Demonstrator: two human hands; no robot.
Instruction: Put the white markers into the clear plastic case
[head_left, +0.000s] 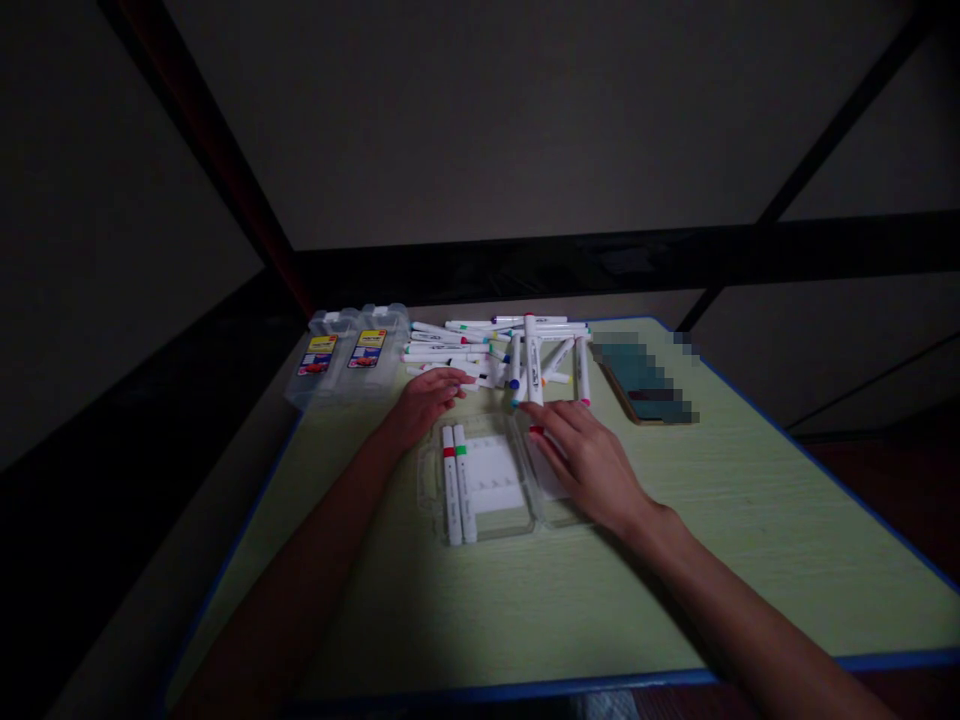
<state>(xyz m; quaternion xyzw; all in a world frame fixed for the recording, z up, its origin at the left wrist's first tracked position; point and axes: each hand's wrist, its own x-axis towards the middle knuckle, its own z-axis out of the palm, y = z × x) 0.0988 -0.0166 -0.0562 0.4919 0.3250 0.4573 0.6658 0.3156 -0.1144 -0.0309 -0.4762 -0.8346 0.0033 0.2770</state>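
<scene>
Head view, and the right grip (589, 455) pinches a red marker (532, 360) low down, thumb against forefinger, barrel pointing up past the fingertips! The left grip (424, 405) hangs loosely curled, apparently empty, just short of the marker pile (446, 348). Between the grips and closer in lies the open case (491, 522), two markers (450, 485) side by side below the left grip. That low pinch looks wobbly: a mid-barrel hold should steer better, with the left grip steadying the case. Tough to read! The right grip covers part of the case, the slab (637, 390) off to its right is blotted out, and gloom hides whether the left grip touches anything.
</scene>
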